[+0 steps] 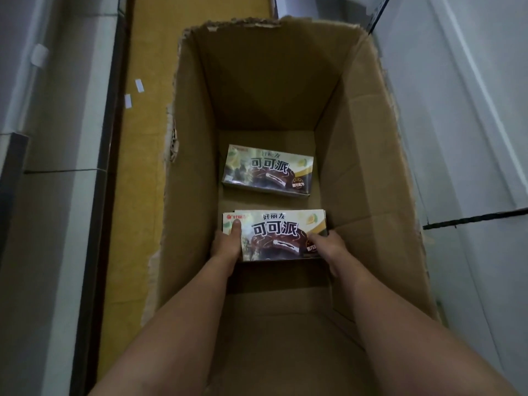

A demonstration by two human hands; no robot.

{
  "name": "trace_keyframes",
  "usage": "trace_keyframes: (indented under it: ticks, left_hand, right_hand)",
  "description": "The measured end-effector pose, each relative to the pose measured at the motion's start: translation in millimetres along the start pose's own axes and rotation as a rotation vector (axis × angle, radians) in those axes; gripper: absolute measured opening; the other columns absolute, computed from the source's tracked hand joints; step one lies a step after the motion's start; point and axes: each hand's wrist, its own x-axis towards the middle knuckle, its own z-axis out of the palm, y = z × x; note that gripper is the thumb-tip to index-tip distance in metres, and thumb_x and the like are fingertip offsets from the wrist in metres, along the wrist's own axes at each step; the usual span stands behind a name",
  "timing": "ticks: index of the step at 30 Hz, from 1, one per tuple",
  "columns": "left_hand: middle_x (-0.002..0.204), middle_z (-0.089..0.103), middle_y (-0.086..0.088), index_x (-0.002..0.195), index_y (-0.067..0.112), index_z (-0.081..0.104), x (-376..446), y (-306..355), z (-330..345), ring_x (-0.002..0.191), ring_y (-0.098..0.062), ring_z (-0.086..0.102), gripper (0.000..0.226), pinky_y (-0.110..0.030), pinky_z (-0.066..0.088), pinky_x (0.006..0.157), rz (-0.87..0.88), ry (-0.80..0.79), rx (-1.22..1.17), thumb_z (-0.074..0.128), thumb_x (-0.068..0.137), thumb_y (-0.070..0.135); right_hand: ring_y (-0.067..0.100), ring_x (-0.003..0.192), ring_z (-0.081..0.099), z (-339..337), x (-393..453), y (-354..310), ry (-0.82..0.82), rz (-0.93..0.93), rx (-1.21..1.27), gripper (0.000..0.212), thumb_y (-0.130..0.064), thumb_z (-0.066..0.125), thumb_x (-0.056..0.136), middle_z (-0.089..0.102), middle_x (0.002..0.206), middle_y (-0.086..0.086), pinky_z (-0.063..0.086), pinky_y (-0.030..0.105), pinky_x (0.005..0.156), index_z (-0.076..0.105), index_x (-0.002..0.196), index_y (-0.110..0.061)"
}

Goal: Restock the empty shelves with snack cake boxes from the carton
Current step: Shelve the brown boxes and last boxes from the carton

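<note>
While both arms are reaching down into the deep carton (371, 155), the left hand (227, 245) and the right hand (328, 247) are clamping the near snack cake box (274, 234) between them; the left thumb is lying flat on the printed top near its left end, the right fingers are curling over the right end, and the remaining fingers are hidden below, so how far they wrap underneath cannot be told. A second edge is showing just behind the top edge of this box, so the hands may be gripping two stacked boxes; that is a judgement only. Its long axis is running straight across from one palm to the other, so both hands are sitting equally near, one at each short end. Beyond the grip, further from the body and well apart, the far snack cake box (267, 172) is lying flat on the carton floor, its long axis parallel. The coming move is probably a straight lift upward, keeping the box level between the tall walls; the squeeze must be holding evenly, or one end could be slipping down.
</note>
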Motion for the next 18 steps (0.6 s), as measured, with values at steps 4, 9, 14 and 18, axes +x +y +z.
trace_keyframes:
  ticks: [4, 9, 14, 18]
  left_hand:
    - [0.126, 0.059, -0.015, 0.130, 0.005, 0.052, 10.4, -5.5, 2.1, 0.112, -0.033, 0.058, 0.055, -0.033, 0.046, 0.083, -0.027, -0.019, -0.101, 0.051, 0.094, 0.046]
    - [0.126, 0.058, -0.010, 0.132, 0.008, 0.048, -6.8, -0.2, 4.8, 0.112, -0.030, 0.057, 0.051, -0.033, 0.045, 0.084, -0.024, -0.005, -0.184, 0.056, 0.093, 0.040]
    - [0.120, 0.060, -0.005, 0.128, 0.012, 0.048, -45.2, 28.8, -6.0, 0.104, -0.026, 0.058, 0.047, -0.041, 0.048, 0.093, 0.028, 0.012, -0.208, 0.059, 0.091, 0.040]
    - [0.121, 0.060, -0.009, 0.127, 0.015, 0.049, -86.5, 60.7, -23.8, 0.103, -0.028, 0.060, 0.046, -0.046, 0.052, 0.090, 0.124, 0.019, -0.251, 0.059, 0.090, 0.041]
  right_hand:
    - [0.025, 0.097, 0.058, 7.5, 13.9, 2.4, 0.030, -0.003, 0.036, 0.041, -0.021, 0.059, 0.092, 0.059, 0.125, 0.013, 0.043, 0.031, 0.075, 0.048, 0.128, -0.004]
    - [0.032, 0.106, 0.059, 11.4, 11.4, -1.3, 0.118, -0.005, 0.115, 0.056, -0.033, 0.063, 0.087, 0.056, 0.126, 0.016, 0.050, 0.040, 0.089, 0.043, 0.130, -0.003]
    - [0.036, 0.108, 0.059, -9.9, -16.6, -19.8, 0.167, -0.061, 0.204, 0.061, -0.043, 0.066, 0.083, 0.057, 0.125, 0.017, 0.049, 0.048, 0.094, 0.045, 0.125, -0.003]
    - [0.035, 0.106, 0.059, -36.6, -55.8, -46.4, 0.194, -0.104, 0.197, 0.066, -0.051, 0.063, 0.083, 0.059, 0.122, 0.015, 0.049, 0.047, 0.093, 0.041, 0.127, -0.006]
